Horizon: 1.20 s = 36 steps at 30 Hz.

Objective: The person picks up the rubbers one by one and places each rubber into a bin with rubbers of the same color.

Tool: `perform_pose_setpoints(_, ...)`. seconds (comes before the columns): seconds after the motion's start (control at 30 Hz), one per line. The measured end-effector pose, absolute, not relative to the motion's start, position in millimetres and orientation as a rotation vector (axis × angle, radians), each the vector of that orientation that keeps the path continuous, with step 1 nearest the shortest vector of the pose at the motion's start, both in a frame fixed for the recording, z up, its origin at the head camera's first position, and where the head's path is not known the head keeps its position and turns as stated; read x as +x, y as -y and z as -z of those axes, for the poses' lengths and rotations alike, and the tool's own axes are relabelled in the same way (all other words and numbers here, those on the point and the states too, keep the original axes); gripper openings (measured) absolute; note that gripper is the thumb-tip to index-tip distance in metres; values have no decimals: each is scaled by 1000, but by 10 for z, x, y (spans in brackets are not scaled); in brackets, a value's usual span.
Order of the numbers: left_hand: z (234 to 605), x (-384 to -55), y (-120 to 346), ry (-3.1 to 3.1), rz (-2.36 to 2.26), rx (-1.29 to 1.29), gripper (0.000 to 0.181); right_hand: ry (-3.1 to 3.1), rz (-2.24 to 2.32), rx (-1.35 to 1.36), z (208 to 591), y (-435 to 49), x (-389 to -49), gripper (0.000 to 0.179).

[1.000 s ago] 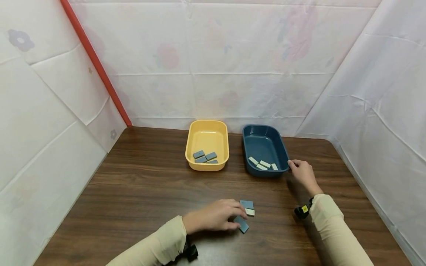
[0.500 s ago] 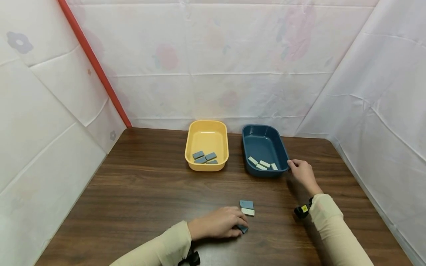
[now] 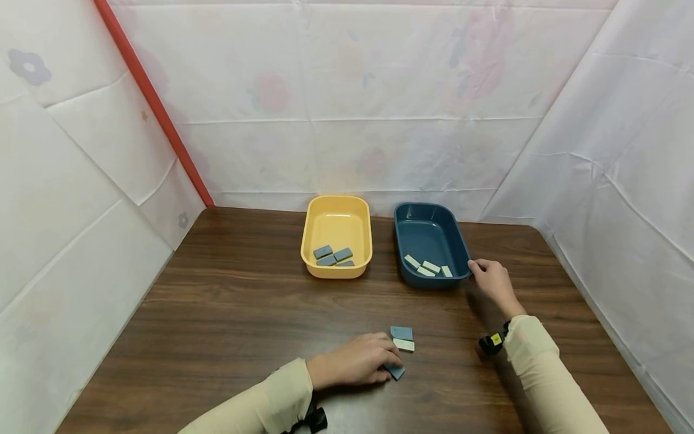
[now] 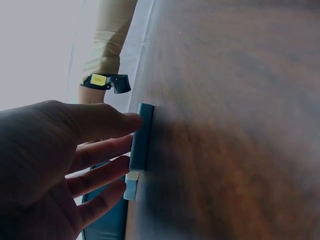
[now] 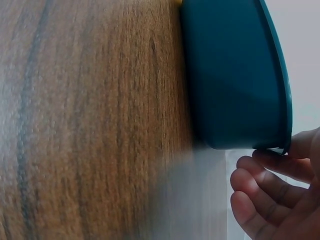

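Observation:
My left hand (image 3: 362, 360) is low over the table, its fingertips right at a flat blue tile (image 3: 396, 372). In the left wrist view the thumb overlaps the near edge of this blue tile (image 4: 141, 142), and the loosely spread fingers end along its other side. Just beyond lie a second blue tile (image 3: 402, 333) and a white tile (image 3: 403, 345), edge to edge. My right hand (image 3: 492, 283) pinches the near right corner of the dark blue tray (image 3: 402, 241) between thumb and forefinger; its other fingers (image 5: 267, 195) hang loosely below the rim.
Left of the dark blue tray stands a yellow tray (image 3: 320, 226) with several blue tiles (image 3: 344, 254) in it. Several white tiles (image 3: 431, 267) lie in the dark blue tray. White sheeting (image 3: 347, 144) hangs around the wooden table (image 3: 228, 313), with a red strip (image 3: 157, 105) at the back left.
My left hand moved slightly down over the nearest tile, uncovering the white one, then shifted back a little, so more of the blue tile shows. The right hand stays at the tray corner.

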<state>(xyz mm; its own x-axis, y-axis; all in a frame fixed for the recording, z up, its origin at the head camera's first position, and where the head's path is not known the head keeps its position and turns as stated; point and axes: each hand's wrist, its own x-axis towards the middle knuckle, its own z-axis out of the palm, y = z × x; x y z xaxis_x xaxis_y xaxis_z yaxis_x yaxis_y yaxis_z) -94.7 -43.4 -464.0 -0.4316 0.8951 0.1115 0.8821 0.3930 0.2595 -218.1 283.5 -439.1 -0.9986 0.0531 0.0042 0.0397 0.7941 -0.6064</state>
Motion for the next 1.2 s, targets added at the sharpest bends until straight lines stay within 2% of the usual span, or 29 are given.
perform_pose_setpoints(0.5,4634,-996,466,-2599,-359,1625,26,2956,-1009,-78,4401,-2838,-2172,44)
perform_pose_setpoints(1.2,4414,-1144,626,-2722,-571,1462,24,2936,-998,-63,4394,-2835,-2175,45)
